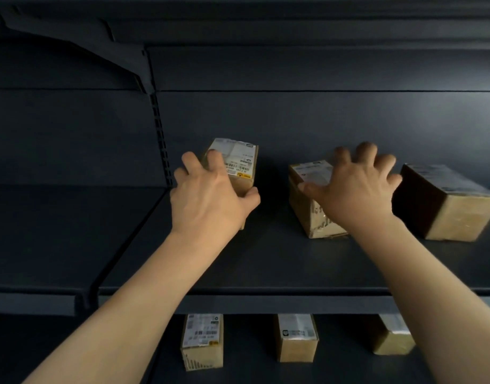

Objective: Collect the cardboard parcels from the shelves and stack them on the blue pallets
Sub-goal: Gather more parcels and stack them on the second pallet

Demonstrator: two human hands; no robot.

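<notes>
Lower shelf: three labelled parcels in a row.
Upper shelf: three parcels.
Left hand: fingers closed round small parcel, thumb at its right side.
Right hand: fingers splayed over middle parcel; grip unclear.
Right parcel: just beside, untouched.

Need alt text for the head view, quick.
Two bare hands reach onto a dark shelf: the left hand grips a small labelled parcel, the right hand spreads over a middle parcel. A third parcel sits right; three more below.
</notes>
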